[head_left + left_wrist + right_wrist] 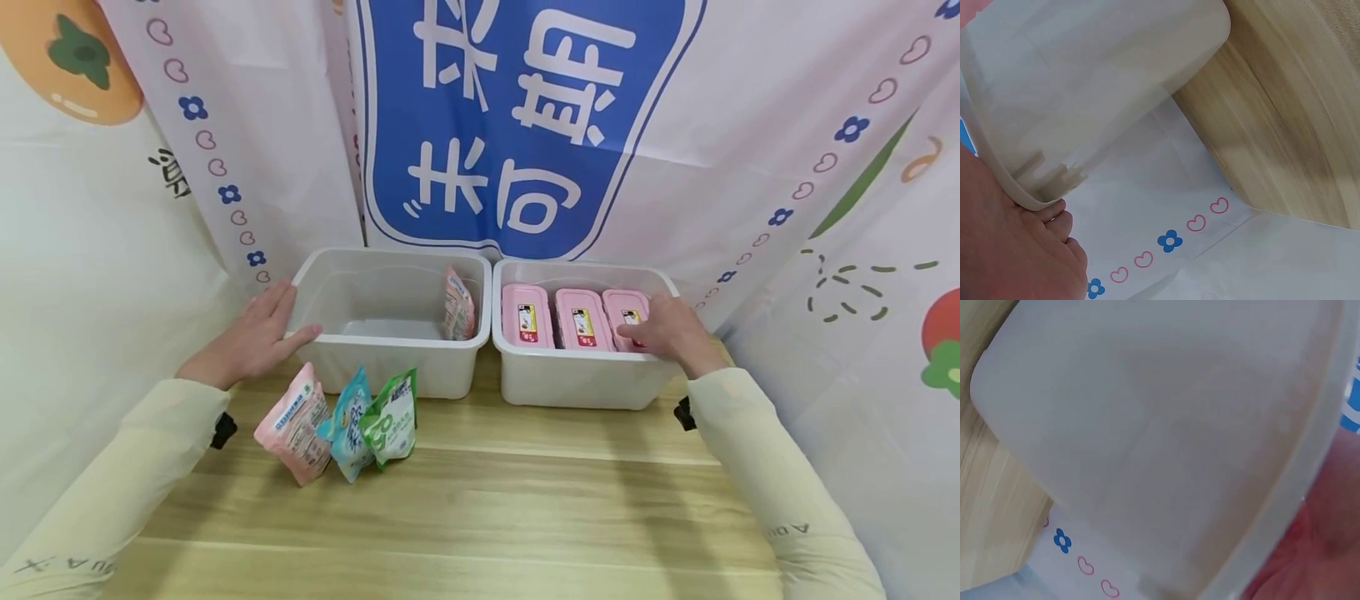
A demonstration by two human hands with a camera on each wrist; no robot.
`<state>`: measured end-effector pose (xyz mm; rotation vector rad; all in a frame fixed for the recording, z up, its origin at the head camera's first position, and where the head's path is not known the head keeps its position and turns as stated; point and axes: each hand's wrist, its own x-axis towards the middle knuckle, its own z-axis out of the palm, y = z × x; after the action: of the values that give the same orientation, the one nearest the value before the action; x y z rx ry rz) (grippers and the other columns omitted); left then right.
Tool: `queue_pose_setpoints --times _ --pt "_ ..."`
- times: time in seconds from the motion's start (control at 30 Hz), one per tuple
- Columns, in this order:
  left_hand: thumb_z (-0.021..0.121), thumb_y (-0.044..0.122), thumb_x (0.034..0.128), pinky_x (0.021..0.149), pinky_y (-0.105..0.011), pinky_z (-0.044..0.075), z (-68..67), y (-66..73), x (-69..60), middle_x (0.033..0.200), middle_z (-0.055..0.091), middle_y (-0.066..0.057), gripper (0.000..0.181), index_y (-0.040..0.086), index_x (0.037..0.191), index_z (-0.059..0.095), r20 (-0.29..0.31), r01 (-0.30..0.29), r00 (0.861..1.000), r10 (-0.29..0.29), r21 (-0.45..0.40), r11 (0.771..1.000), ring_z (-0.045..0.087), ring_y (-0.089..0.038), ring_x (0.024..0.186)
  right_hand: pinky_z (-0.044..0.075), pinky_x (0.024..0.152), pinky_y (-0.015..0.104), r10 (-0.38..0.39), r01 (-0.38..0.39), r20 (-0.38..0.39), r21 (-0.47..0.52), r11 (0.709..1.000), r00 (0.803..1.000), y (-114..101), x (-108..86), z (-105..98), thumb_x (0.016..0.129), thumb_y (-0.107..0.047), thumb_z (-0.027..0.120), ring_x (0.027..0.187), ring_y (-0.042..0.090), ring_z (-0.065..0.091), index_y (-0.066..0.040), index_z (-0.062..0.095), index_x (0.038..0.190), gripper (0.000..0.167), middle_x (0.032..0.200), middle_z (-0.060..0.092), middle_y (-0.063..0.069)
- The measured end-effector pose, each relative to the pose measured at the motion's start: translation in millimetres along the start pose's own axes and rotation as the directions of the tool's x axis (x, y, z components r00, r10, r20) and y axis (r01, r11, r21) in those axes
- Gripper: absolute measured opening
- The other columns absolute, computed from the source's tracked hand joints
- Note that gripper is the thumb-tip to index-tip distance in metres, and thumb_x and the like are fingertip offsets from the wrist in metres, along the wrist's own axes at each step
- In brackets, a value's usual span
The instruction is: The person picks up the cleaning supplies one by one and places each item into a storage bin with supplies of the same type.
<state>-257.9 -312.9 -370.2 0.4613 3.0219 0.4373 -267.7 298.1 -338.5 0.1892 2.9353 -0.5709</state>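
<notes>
Left grip (255, 337) at left bin (397, 367), right grip (670, 329) over right bin (577, 385)

Your left grip's thumb and fingers lie apart. Just below it, a pink pouch (296, 425), blue pouch (351, 427) and green pouch (393, 421) stand on the bench (480, 517) (another pouch (459, 307) leans inside the bin, to its right). Your right grip's thumb lies over the nearest of three pink boxes (617, 302); you cannot tell whether its hidden fingers are clamped.
</notes>
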Motion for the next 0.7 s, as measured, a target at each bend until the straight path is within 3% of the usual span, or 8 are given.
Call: queue_pose_setpoints --times 0.13,0.23,0.37,0.53,0.7 --pt "0.037 0.061 0.109 0.129 -0.072 0.001 0.8 -0.5 -1.4 0.173 -0.014 -0.031 0.098 -0.008 0.165 -0.005 0.001 0.004 1.0 -0.004 -0.008 1.0 -0.006 -0.055 0.161 0.05 0.077 0.04 -0.071 0.073 0.032 -0.056 0.996 0.997 4 0.1 -8 0.098 -0.049 0.07 0.097 0.034 0.06 0.006 0.053 0.138 0.069 0.114 0.063 0.022" --pt "0.037 0.06 0.1092 0.129 -0.072 0.002 0.7 -0.6 -2.1 0.173 -0.013 -0.031 0.097 -0.008 0.165 -0.005 -0.003 0.002 1.0 -0.002 -0.011 1.0 -0.006 -0.055 0.161 0.054 0.094 0.055 -0.143 0.147 0.054 -0.09 0.985 0.988 8 0.2 -13 0.098 -0.054 0.068 0.115 0.042 0.059 0.007 0.043 0.15 0.084 0.136 0.06 0.029" --pt "0.036 0.061 0.1092 0.129 -0.071 0.002 0.2 -1.8 -2.1 0.173 -0.014 -0.031 0.098 -0.008 0.164 -0.005 -0.007 0.002 1.0 -0.002 -0.011 1.0 -0.007 -0.055 0.161 0.038 0.118 0.071 -0.212 0.218 0.066 -0.104 0.97 0.975 13 0.0 -17 0.097 -0.063 0.064 0.145 0.054 0.043 0.005 0.023 0.164 0.103 0.161 0.04 0.034" --pt "0.036 0.06 0.1094 0.13 -0.07 0.0 0.0 -3.4 -1.7 0.173 -0.013 -0.031 0.097 -0.008 0.165 -0.005 -0.014 -0.006 1.0 0.006 -0.008 1.0 -0.007 -0.054 0.161 0.019 0.123 0.077 -0.234 0.241 0.085 -0.091 0.966 0.969 20 -8.2 -20 0.095 -0.076 0.057 0.158 0.057 0.014 -0.004 -0.001 0.169 0.119 0.173 0.01 0.033" --pt "0.037 0.06 0.1092 0.131 -0.068 0.0 0.7 -1.5 -0.9 0.174 -0.012 -0.03 0.097 -0.006 0.165 -0.005 -0.015 -0.014 1.0 0.014 -0.007 1.0 -0.005 -0.052 0.162 0.017 0.122 0.079 -0.285 0.29 0.06 -0.109 0.951 0.957 32 -18.2 -16 0.094 -0.078 0.057 0.16 0.057 0.008 -0.01 -0.01 0.169 0.121 0.176 -0.002 0.029"
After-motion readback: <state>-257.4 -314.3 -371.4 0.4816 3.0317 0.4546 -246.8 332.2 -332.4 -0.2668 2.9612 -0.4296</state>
